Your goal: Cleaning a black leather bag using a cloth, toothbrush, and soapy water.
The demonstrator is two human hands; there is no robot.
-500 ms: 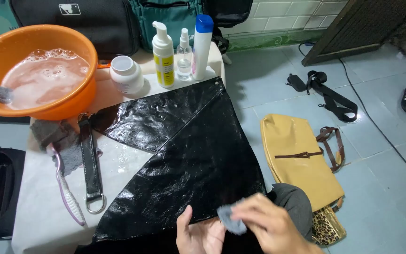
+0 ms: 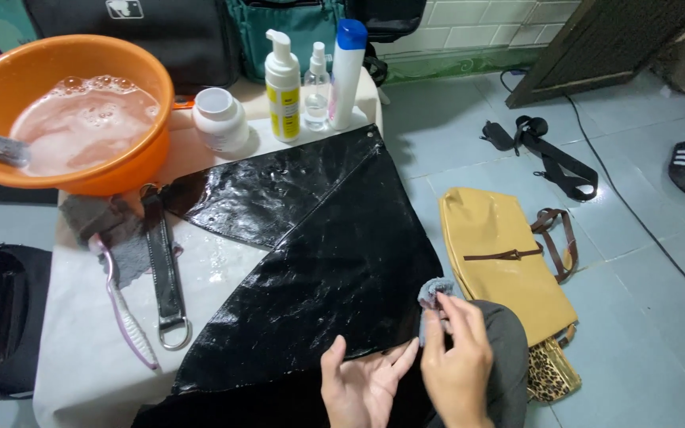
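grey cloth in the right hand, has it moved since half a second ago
Yes. The grey cloth, pinched by the right hand, has shifted rightward and slightly up, from over the black bag to its right edge.

Pale blue tiled floor (image 2: 636, 333), faintly glossy under soft even light. White tiled wall (image 2: 485, 24) at back, green patterned skirting (image 2: 453, 65) along base. Dark wooden panel (image 2: 604, 47) leaning at right. White-covered worktop (image 2: 81, 349) at left.

One head-worn view — looking steeply down, close over the table (image 2: 81, 357) — floor at right.
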